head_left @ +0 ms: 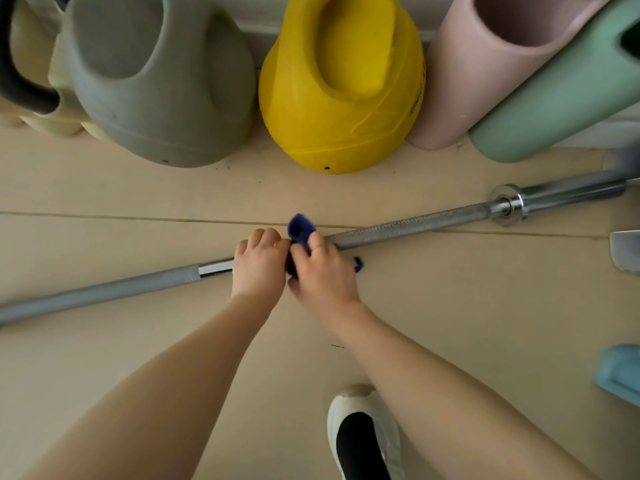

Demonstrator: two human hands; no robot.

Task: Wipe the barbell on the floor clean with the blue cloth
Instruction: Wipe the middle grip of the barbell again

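A long steel barbell lies across the beige floor from lower left to upper right, with a chrome collar and sleeve at its right end. My left hand grips the bar near its middle, fingers curled over it. Right beside it my right hand holds the dark blue cloth wrapped on the bar. A fold of cloth sticks up above my fingers and a corner shows at the right of my hand. The bar under both hands is hidden.
Against the wall stand a grey kettlebell, a yellow kettlebell, a pink roller and a green roller. My white shoe is at the bottom. A light blue object and a grey object sit at the right edge.
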